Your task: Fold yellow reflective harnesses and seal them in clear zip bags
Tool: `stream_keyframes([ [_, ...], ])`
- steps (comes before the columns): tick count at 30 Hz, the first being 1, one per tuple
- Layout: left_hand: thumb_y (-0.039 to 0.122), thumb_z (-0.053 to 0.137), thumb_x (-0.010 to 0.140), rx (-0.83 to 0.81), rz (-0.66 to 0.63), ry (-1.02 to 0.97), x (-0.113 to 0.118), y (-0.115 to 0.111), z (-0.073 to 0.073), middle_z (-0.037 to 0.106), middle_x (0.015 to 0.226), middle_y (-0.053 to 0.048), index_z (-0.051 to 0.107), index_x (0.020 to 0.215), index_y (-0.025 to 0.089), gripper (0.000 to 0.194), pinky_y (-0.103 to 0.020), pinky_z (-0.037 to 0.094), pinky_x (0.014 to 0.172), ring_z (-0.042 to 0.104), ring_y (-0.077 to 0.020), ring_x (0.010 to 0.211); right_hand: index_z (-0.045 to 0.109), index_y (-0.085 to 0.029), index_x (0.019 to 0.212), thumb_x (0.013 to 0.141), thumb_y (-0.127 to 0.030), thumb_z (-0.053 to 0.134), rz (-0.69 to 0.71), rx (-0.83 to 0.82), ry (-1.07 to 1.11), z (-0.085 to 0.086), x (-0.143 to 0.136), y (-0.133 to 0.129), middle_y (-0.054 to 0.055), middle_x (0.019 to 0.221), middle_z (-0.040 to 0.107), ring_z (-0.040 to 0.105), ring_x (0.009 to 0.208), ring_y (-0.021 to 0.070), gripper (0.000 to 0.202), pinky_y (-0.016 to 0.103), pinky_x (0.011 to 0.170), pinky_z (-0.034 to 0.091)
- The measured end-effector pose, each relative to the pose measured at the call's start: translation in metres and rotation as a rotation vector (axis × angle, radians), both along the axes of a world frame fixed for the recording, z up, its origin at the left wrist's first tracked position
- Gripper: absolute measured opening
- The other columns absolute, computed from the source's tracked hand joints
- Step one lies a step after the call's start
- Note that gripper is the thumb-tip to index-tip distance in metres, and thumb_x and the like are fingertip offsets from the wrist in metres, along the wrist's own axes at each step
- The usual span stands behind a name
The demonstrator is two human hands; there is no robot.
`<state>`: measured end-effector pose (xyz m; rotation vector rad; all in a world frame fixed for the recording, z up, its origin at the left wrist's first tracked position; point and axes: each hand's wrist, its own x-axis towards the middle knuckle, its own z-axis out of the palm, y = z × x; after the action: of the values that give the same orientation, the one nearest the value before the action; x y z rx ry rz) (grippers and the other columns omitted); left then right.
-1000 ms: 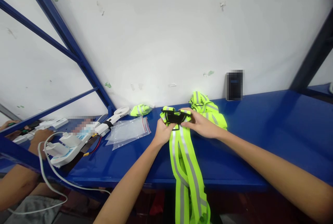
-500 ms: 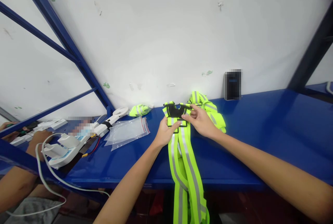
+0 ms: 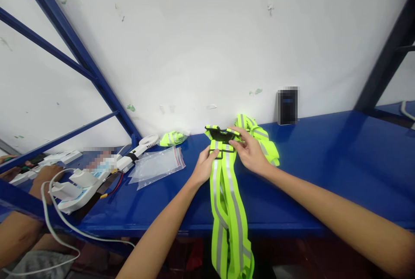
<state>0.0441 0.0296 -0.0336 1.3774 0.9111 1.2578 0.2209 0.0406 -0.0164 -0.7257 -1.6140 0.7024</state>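
Both hands hold a neon-yellow reflective vest [image 3: 238,201] made of straps with silver stripes. My left hand [image 3: 205,165] is closed on the straps near a black buckle, thumb on top. My right hand [image 3: 252,151] pinches the black-edged upper end of the vest between thumb and fingers. Dark fabric shows between the hands. The long straps hang over the table's front edge, and their lower ends leave the view. Just behind my right hand lies a second bundle of the same neon strapping [image 3: 254,125].
On the blue table [image 3: 311,175] lie clear zip bags [image 3: 158,166], a folded neon bundle [image 3: 173,138], a white handheld fan [image 3: 149,141] and a power strip [image 3: 81,194] with cables. A dark phone-like object [image 3: 288,107] leans on the wall. Another person's arm [image 3: 48,179] is at left.
The upper end of the vest has tipped and folded over, so less of the dark fabric shows. My hands keep hold; the hanging straps have shifted slightly left.
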Motion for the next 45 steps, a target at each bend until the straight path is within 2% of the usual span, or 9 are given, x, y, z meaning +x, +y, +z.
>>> stream_keyframes([
  [6, 0.043, 0.075, 0.072, -0.099, -0.084, -0.104, 0.002, 0.0, 0.0, 0.073, 0.093, -0.008, 0.066, 0.107, 0.014, 0.046, -0.029, 0.05, 0.07, 0.069, -0.02, 0.074, 0.067, -0.029, 0.114, 0.089, -0.025, 0.052, 0.061, 0.083, 0.019, -0.002, 0.0, 0.003, 0.005, 0.118, 0.064, 0.056, 0.115, 0.0253, 0.03, 0.041, 0.099, 0.044],
  [13, 0.036, 0.078, 0.067, -0.164, 0.028, -0.197, 0.006, 0.001, -0.002, 0.073, 0.087, -0.008, 0.066, 0.101, 0.013, 0.043, -0.034, 0.052, 0.074, 0.07, -0.0236, 0.079, 0.072, -0.031, 0.109, 0.083, -0.022, 0.06, 0.097, 0.053, -0.108, -0.003, 0.003, 0.0, 0.007, 0.128, 0.053, 0.055, 0.114, 0.0267, 0.03, 0.042, 0.089, 0.049],
  [17, 0.032, 0.077, 0.065, -0.071, 0.157, -0.181, 0.004, 0.004, -0.005, 0.073, 0.091, -0.007, 0.067, 0.099, 0.014, 0.04, -0.035, 0.053, 0.075, 0.069, -0.024, 0.082, 0.074, -0.03, 0.104, 0.078, -0.031, 0.071, 0.124, 0.04, -0.159, -0.004, 0.0, -0.004, 0.006, 0.141, 0.044, 0.049, 0.123, 0.0285, 0.026, 0.045, 0.1, 0.042],
  [20, 0.031, 0.078, 0.062, -0.033, 0.182, -0.17, 0.001, 0.005, -0.005, 0.073, 0.09, -0.007, 0.069, 0.093, 0.014, 0.037, -0.035, 0.053, 0.075, 0.069, -0.0242, 0.081, 0.073, -0.028, 0.105, 0.076, -0.034, 0.073, 0.18, -0.078, -0.05, -0.003, -0.004, -0.002, 0.007, 0.139, 0.049, 0.052, 0.122, 0.0276, 0.03, 0.045, 0.1, 0.044],
  [24, 0.035, 0.077, 0.062, -0.102, 0.225, -0.238, -0.002, 0.005, -0.003, 0.074, 0.084, -0.006, 0.068, 0.095, 0.015, 0.04, -0.036, 0.054, 0.074, 0.07, -0.025, 0.08, 0.06, -0.025, 0.127, 0.07, -0.032, 0.077, 0.332, -0.312, 0.171, 0.001, -0.007, 0.001, 0.008, 0.124, 0.063, 0.061, 0.111, 0.0262, 0.059, 0.047, 0.098, 0.048],
  [28, 0.04, 0.072, 0.067, -0.096, 0.299, -0.221, -0.003, 0.004, -0.002, 0.074, 0.088, -0.005, 0.068, 0.098, 0.016, 0.039, -0.036, 0.053, 0.078, 0.069, -0.0262, 0.087, 0.059, -0.024, 0.124, 0.067, -0.03, 0.079, 0.306, -0.351, 0.242, 0.001, -0.008, 0.002, 0.008, 0.121, 0.065, 0.065, 0.104, 0.0258, 0.06, 0.047, 0.096, 0.051],
  [35, 0.055, 0.04, 0.081, -0.096, 0.06, -0.282, 0.003, -0.002, 0.002, 0.073, 0.091, -0.01, 0.07, 0.1, 0.013, 0.056, -0.04, 0.05, 0.085, 0.066, -0.0302, 0.098, 0.05, -0.025, 0.132, 0.065, -0.027, 0.081, 0.198, -0.317, 0.278, 0.002, -0.008, 0.001, 0.01, 0.125, 0.059, 0.066, 0.103, 0.0255, 0.074, 0.044, 0.094, 0.053],
  [41, 0.037, 0.059, 0.077, -0.054, 0.163, -0.048, -0.002, 0.004, -0.004, 0.073, 0.079, -0.004, 0.071, 0.082, 0.014, 0.026, -0.028, 0.048, 0.065, 0.065, -0.0205, 0.073, 0.05, -0.024, 0.134, 0.065, -0.025, 0.079, 0.1, -0.323, 0.278, 0.005, -0.007, -0.001, 0.011, 0.129, 0.057, 0.067, 0.096, 0.026, 0.075, 0.045, 0.09, 0.054],
  [45, 0.046, 0.068, 0.076, -0.132, 0.025, -0.03, -0.006, 0.008, -0.009, 0.07, 0.068, -0.003, 0.071, 0.084, 0.012, 0.035, -0.025, 0.045, 0.055, 0.06, -0.0139, 0.054, 0.055, -0.023, 0.128, 0.068, -0.027, 0.076, 0.075, -0.244, 0.233, 0.002, -0.005, 0.002, 0.009, 0.126, 0.058, 0.065, 0.098, 0.0241, 0.063, 0.041, 0.089, 0.055],
])
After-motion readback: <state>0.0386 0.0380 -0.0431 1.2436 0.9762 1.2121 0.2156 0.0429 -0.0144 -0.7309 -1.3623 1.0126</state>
